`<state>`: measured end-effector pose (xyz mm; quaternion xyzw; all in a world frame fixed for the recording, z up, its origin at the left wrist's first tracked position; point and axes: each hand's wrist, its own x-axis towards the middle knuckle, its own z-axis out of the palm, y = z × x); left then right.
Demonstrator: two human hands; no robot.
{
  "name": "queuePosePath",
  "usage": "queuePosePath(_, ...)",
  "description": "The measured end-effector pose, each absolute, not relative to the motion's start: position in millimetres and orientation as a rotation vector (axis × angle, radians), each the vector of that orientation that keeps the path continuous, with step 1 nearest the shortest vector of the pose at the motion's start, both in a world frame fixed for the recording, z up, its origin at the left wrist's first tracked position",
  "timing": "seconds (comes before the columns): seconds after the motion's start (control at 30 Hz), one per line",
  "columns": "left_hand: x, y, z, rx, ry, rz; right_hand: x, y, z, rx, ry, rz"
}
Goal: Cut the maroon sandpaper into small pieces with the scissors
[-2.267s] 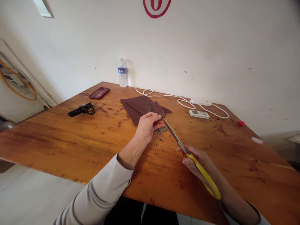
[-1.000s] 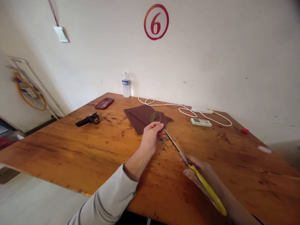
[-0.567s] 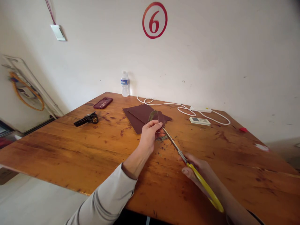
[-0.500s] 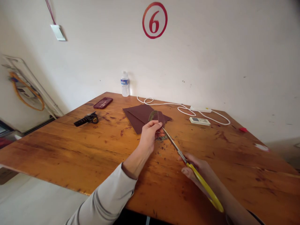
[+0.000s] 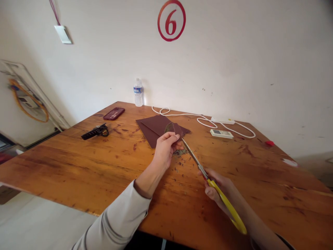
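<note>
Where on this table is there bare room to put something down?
Bare tabletop lies between the black object and the gray sleeve, and between the white remote-like device and the right hand. Crowded around the left hand: brown piece, brown sheets, scraps and scissors.

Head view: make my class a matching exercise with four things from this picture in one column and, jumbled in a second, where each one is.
1. Scissors
2. Small maroon piece
3. Plastic bottle
4. Red number 6

A. On the wall, inside a ring
B. Pinched in the left hand
C. Held in the right hand
D. Upright at the table's far edge

Pairs: 1-C, 2-B, 3-D, 4-A
</note>
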<state>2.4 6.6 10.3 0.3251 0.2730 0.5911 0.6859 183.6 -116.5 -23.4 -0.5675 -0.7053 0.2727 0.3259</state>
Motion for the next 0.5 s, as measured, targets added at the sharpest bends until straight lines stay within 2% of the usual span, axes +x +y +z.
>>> queuePosePath(0.5,2.5,4.3,8.7,0.970,0.631,1.178,185.2,-115.1,-22.7,-1.378,-1.791,0.712)
